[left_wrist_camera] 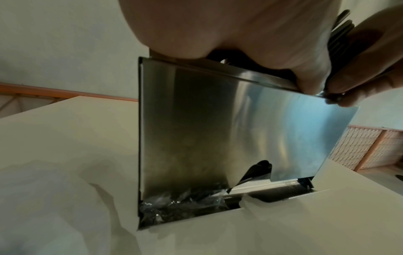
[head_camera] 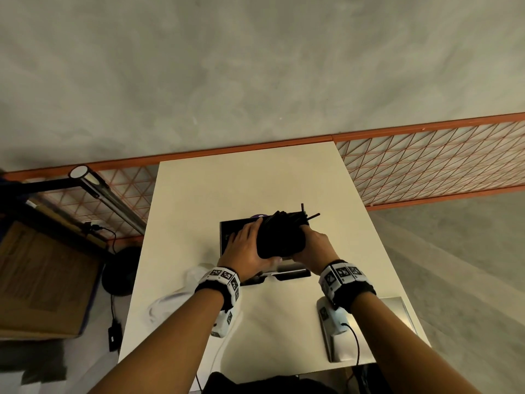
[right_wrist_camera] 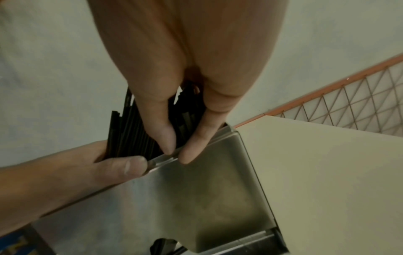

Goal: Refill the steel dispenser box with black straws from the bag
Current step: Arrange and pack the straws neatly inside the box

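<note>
A thick bundle of black straws (head_camera: 279,237) sits upright over the open top of the steel dispenser box (head_camera: 227,237) in the middle of the white table. My left hand (head_camera: 250,243) grips the bundle from the left, its thumb on the near side. My right hand (head_camera: 312,245) holds it from the right. In the right wrist view the right hand's fingertips (right_wrist_camera: 170,146) pinch the straws (right_wrist_camera: 135,134) at the rim of the box (right_wrist_camera: 196,189), and the left thumb (right_wrist_camera: 122,167) presses there too. A few straw ends stick out at the far side.
A crumpled clear plastic bag (head_camera: 176,297) lies on the table (head_camera: 255,180) to the left of the box, also seen as the bag (left_wrist_camera: 54,198). A flat steel plate (head_camera: 395,308) rests near the table's right front edge. An orange mesh rail (head_camera: 426,166) runs behind the table.
</note>
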A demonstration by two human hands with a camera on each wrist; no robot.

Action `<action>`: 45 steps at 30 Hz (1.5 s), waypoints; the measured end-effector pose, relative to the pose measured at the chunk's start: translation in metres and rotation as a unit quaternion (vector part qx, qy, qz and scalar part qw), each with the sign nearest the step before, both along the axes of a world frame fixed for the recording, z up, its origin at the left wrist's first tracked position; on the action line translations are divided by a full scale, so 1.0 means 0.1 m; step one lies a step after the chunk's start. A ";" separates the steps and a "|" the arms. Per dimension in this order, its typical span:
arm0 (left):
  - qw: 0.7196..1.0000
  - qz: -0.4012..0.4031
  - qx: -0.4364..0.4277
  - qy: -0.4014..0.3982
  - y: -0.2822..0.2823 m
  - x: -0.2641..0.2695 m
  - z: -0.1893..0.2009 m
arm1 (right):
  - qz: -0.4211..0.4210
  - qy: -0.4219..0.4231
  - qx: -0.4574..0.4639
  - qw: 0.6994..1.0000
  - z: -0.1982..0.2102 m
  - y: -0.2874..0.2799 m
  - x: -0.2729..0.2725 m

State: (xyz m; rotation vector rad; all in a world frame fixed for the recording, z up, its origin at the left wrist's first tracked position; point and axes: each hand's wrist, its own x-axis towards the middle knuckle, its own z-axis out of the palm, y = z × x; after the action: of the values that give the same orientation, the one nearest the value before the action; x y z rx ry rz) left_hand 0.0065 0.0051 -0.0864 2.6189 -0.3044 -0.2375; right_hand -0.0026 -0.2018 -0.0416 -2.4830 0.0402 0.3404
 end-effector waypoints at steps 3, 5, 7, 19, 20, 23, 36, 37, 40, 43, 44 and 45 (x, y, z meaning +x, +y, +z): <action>1.000 0.010 -0.016 0.010 0.00 -0.01 0.01 | 0.006 0.012 0.002 1.000 0.05 -0.04 0.01; 0.999 0.012 -0.028 0.015 0.00 -0.03 0.03 | 0.000 0.011 0.013 1.000 0.08 -0.07 0.00; 0.999 0.015 -0.028 0.015 0.00 -0.04 0.04 | -0.008 0.003 0.024 1.000 0.11 -0.09 -0.02; 0.998 0.037 -0.045 0.025 0.01 -0.02 0.05 | 0.028 -0.010 0.092 0.995 0.14 0.05 -0.17; 0.998 0.040 -0.042 0.028 0.01 -0.02 0.05 | 0.043 -0.003 0.096 0.994 0.11 0.07 -0.19; 0.998 0.044 -0.038 0.032 -0.01 -0.02 0.06 | 0.058 -0.013 0.087 0.994 -0.02 0.13 -0.22; 0.997 0.051 -0.059 0.011 0.01 -0.04 0.09 | -0.012 -0.073 0.104 0.992 -0.03 0.08 -0.17; 0.997 0.051 -0.061 0.006 0.01 -0.04 0.09 | -0.016 -0.080 0.110 0.991 -0.01 0.07 -0.16; 0.996 0.053 -0.078 -0.003 0.01 -0.05 0.11 | -0.027 -0.077 0.144 0.986 0.05 0.02 -0.14; 0.993 0.053 -0.103 -0.017 0.02 -0.05 0.09 | -0.038 -0.036 0.203 0.978 0.11 -0.07 -0.10; 0.992 0.052 -0.110 -0.021 0.02 -0.05 0.09 | -0.044 -0.023 0.218 0.975 0.13 -0.09 -0.08; 0.992 0.053 -0.114 -0.025 0.03 -0.05 0.08 | -0.060 -0.007 0.246 0.967 0.15 -0.11 -0.05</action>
State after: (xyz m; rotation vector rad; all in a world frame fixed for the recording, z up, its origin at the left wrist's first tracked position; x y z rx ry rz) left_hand 0.0011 0.0078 -0.0783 2.4075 -0.1969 -0.0951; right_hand -0.0071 -0.2125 -0.0264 -1.9802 0.0894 0.2449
